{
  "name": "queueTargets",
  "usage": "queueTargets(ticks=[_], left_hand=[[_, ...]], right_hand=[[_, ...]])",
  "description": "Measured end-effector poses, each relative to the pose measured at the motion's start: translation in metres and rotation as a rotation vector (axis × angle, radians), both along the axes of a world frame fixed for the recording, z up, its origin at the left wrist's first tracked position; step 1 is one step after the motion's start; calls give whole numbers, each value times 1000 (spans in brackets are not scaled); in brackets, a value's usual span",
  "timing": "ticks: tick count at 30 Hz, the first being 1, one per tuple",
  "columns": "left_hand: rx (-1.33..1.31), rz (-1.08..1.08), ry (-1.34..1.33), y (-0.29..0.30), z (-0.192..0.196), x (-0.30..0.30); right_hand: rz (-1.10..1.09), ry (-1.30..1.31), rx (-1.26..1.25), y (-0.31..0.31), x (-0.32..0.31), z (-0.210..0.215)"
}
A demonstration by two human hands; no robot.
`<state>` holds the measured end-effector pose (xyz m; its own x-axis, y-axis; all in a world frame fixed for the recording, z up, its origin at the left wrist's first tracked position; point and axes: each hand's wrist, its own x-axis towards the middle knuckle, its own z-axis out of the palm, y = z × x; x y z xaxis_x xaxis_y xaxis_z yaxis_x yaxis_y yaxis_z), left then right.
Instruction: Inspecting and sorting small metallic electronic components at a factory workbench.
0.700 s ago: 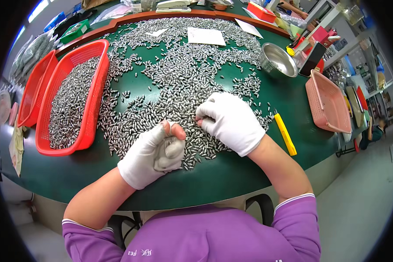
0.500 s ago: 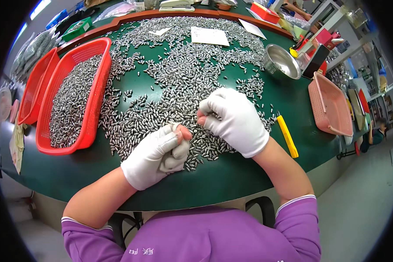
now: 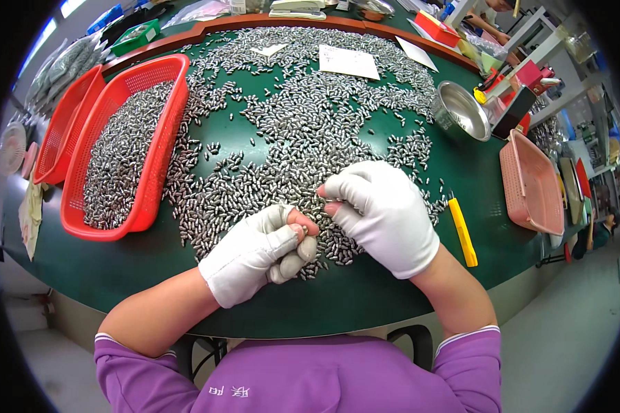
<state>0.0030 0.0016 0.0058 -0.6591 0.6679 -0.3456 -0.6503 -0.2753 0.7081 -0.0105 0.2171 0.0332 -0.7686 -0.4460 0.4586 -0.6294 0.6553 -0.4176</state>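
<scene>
Small silvery pointed metal parts [image 3: 282,117] lie in a wide loose spread over the green table. My left hand [image 3: 258,255], in a white glove with bare thumb and index tips, is closed at the near edge of the spread. A small metal part [image 3: 304,229] shows between its thumb and index finger; whatever the curled fingers cover is hidden. My right hand [image 3: 386,217], gloved the same way, hovers palm down over the parts just to the right. Its bare thumb and index tips are a little apart, with nothing visible between them.
A red basket [image 3: 174,103] full of the same parts stands at left beside another red basket [image 3: 52,155]. At right are a yellow-handled tool [image 3: 463,234], a steel bowl [image 3: 461,113] and a pink basket [image 3: 530,182]. White paper [image 3: 349,62] lies on the parts.
My right hand has come down and nearer, its thumb and index tips parting slightly. My left hand stays closed and has shifted a little right. The whole view has shifted slightly.
</scene>
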Motion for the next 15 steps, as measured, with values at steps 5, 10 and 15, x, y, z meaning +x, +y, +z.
queueTargets(ticks=[5,10,15], left_hand=[[31,13,14,0,-4,1],[49,1,-1,0,-5,1],[74,17,-2,-1,-6,0]], right_hand=[[-117,-88,201,4,-3,-9],[-127,-112,240,1,-3,-10],[-77,-63,227,1,-3,-11]])
